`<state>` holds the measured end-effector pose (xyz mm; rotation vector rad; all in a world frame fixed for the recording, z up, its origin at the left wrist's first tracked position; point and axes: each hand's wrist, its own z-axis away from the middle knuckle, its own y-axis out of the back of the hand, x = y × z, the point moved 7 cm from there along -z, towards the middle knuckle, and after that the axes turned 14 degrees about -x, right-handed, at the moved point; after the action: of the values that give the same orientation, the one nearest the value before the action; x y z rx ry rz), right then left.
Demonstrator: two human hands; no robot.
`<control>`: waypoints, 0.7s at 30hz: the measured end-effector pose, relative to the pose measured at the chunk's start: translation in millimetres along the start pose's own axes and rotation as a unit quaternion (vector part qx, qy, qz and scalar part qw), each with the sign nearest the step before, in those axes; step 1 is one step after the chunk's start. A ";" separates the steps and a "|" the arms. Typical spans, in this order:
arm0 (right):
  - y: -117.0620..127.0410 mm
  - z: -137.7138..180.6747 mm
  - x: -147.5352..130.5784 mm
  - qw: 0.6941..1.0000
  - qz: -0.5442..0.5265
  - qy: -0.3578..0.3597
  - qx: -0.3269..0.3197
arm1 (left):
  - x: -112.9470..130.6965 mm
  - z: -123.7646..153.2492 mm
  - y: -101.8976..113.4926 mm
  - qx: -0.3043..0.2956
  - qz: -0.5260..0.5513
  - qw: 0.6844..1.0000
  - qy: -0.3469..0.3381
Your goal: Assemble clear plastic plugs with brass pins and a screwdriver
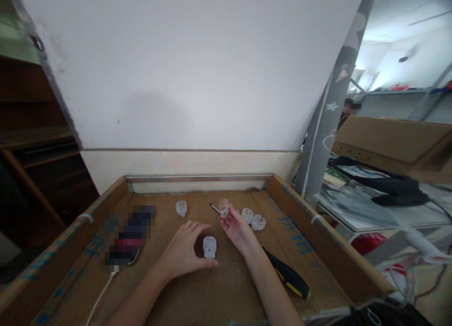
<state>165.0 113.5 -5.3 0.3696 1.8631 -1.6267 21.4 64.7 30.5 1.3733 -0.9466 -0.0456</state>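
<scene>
My right hand [239, 227] pinches a clear plastic plug part [223, 207] with brass-coloured metal inside, raised over the cardboard surface. My left hand [189, 248] is open, thumb and fingers curved apart around a whitish clear plastic piece [209, 247]; I see no firm contact with it. A similar clear part [181, 208] lies farther back on the left. Two more clear parts, one [247, 215] beside another [259, 222], sit just right of my right hand. Under my right forearm lies a screwdriver with a black and yellow handle [287, 274], its tip pointing to the back left.
Raised cardboard sides [318, 236] border the work surface [219, 293]. At left lies a blurred-out phone [130, 236] on a white cable [100, 295]. A white wall [197, 81] stands behind. Off to the right are a cardboard box [388, 138], cluttered papers and a distant person.
</scene>
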 end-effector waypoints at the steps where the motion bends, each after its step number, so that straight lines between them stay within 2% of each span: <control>1: 0.2 0.2 -0.6 1.000 0.001 0.003 0.004 | 1.5 1.4 -5.3 -0.020 -0.002 1.000 0.000; 4: 0.7 0.7 -2.7 1.000 0.013 0.014 0.017 | 2.7 2.9 -12.5 -0.042 -0.010 0.999 0.003; 8: 0.8 1.4 -5.7 0.998 0.049 0.026 0.023 | -2.4 0.3 -8.6 -0.035 -0.019 0.999 0.010; 13: -4.6 1.0 -6.7 0.988 0.151 0.043 0.005 | -8.0 -0.3 6.6 0.047 -0.020 0.999 0.017; 16: -8.1 -1.0 -3.7 0.970 0.237 0.056 -0.005 | -11.6 1.2 12.8 0.099 -0.013 0.994 0.041; 21: -19.1 3.5 -0.7 0.920 0.377 0.105 -0.011 | -15.3 0.3 10.4 0.113 -0.004 0.992 0.060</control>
<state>155.2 106.5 10.0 1.1302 1.5771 -1.0542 6.2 75.4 30.9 1.5700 -0.8635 0.1408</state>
